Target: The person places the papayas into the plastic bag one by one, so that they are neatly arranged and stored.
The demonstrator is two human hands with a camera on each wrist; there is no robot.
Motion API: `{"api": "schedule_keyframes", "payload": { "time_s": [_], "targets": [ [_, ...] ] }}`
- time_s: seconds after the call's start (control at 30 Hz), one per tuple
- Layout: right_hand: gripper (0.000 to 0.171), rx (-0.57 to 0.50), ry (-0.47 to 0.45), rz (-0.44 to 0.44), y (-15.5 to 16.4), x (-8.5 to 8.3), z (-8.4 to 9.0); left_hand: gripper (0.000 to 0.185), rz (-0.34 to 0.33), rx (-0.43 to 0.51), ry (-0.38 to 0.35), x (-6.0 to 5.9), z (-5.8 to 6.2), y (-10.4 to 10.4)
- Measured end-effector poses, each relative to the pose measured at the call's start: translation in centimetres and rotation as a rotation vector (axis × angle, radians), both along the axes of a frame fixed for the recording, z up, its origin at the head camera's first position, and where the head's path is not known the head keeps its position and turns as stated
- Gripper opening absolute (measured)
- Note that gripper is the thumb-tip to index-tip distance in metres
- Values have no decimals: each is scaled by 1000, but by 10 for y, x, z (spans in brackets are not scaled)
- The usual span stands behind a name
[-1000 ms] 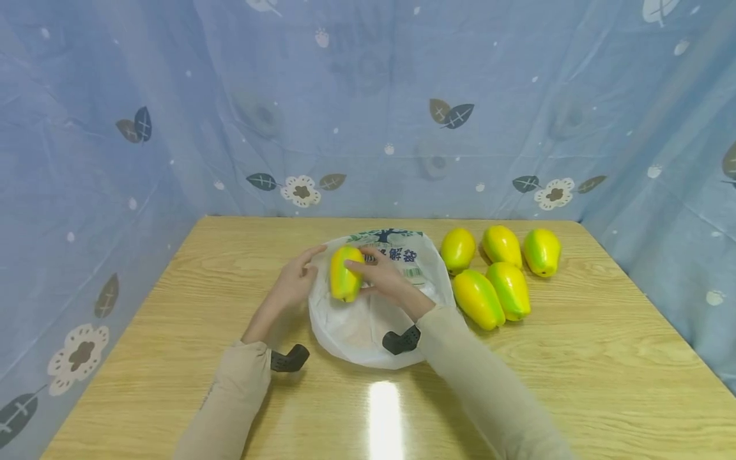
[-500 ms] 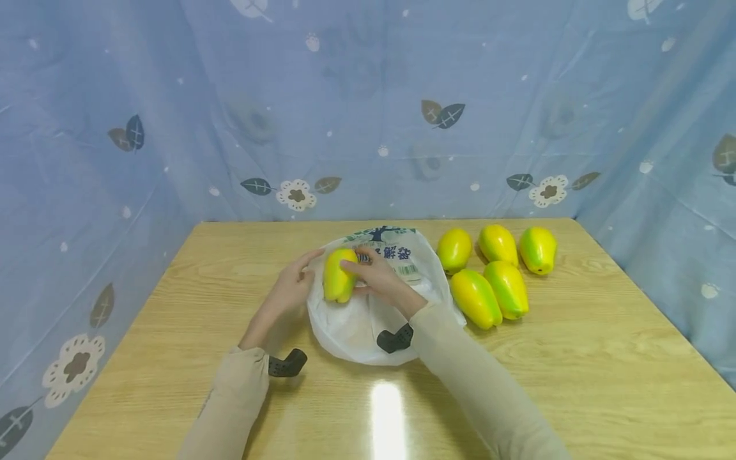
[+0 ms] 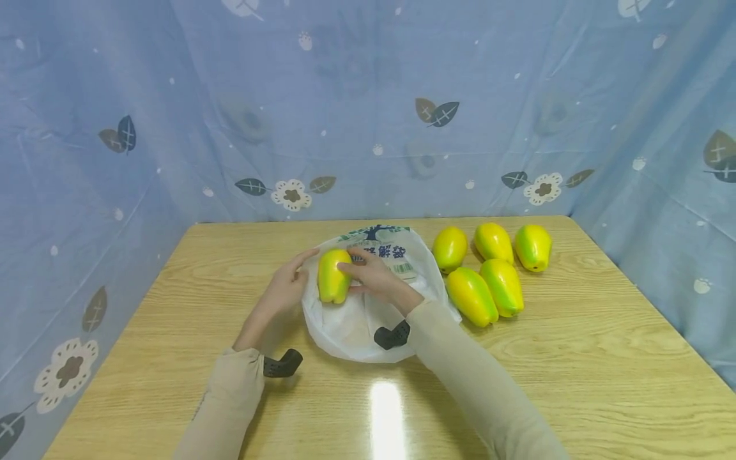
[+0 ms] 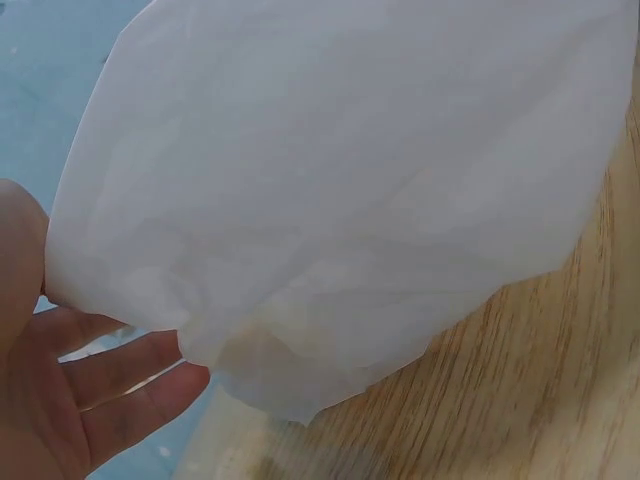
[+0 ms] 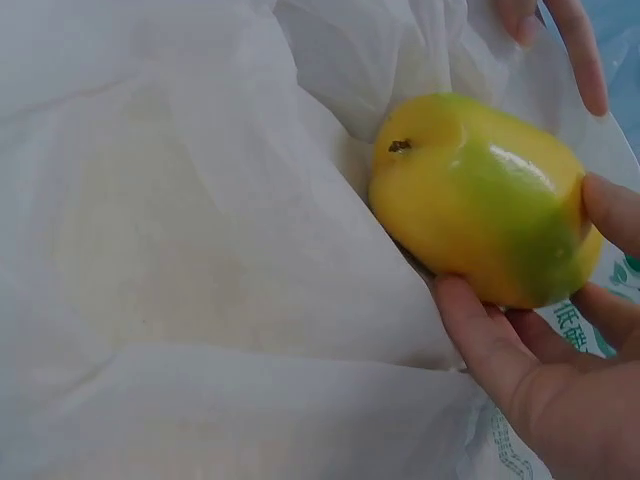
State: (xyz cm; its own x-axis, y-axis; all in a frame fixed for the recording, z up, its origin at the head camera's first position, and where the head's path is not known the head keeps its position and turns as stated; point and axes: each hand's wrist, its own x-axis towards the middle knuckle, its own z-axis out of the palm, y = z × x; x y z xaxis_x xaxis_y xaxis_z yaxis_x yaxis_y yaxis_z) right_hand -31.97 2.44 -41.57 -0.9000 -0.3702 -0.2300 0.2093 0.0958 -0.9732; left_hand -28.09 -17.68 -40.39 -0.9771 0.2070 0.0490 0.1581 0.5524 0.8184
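Observation:
A white plastic bag (image 3: 345,335) with printed characters and a tree lies spread on the table. My right hand (image 3: 376,276) grips a yellow-green papaya (image 3: 333,278) over the bag's left part. In the right wrist view, the thumb and fingers are around one end of the papaya (image 5: 490,200), and its stem end points away from the hand. My left hand (image 3: 285,285) holds the bag's left rim. The left wrist view shows the left hand (image 4: 60,380) at the edge of the bag (image 4: 330,180), with part of the fingers hidden behind the plastic.
Several more papayas lie right of the bag; the nearest papaya (image 3: 473,296) is close to its edge. The wooden table (image 3: 575,358) meets a blue patterned curtain (image 3: 368,115) at the back. Black wrist mounts (image 3: 283,363) stick out from both cuffs.
The papaya in my right hand has shifted slightly left over the bag and turned a little. My left hand stays at the rim. The head view has shifted slightly.

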Motion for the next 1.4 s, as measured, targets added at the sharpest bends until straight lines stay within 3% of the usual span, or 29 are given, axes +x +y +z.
{"api": "schedule_keyframes", "payload": {
  "time_s": [0.27, 0.5, 0.77, 0.93, 1.27, 1.4],
  "targets": [
    [58, 32, 10, 62, 5, -2, 2, 49, -6, 10, 26, 1, -1, 0],
    [54, -14, -16, 39, 24, -1, 16, 48, -13, -4, 43, 1, -2, -6],
    [56, -207, -78, 59, 68, 2, 43, 48, -19, 7, 53, -2, 0, -13],
    [58, -273, -61, 69, 103, 8, 53, 49, -29, 6, 45, -5, 1, -13],
    [56, -334, -65, -38, 168, 28, 62, 49, -40, 12, 35, -3, -1, -12],
    [42, -405, -47, -60, 197, 34, 65, 49, -37, 15, 33, -4, 0, -12]
  ]
}}
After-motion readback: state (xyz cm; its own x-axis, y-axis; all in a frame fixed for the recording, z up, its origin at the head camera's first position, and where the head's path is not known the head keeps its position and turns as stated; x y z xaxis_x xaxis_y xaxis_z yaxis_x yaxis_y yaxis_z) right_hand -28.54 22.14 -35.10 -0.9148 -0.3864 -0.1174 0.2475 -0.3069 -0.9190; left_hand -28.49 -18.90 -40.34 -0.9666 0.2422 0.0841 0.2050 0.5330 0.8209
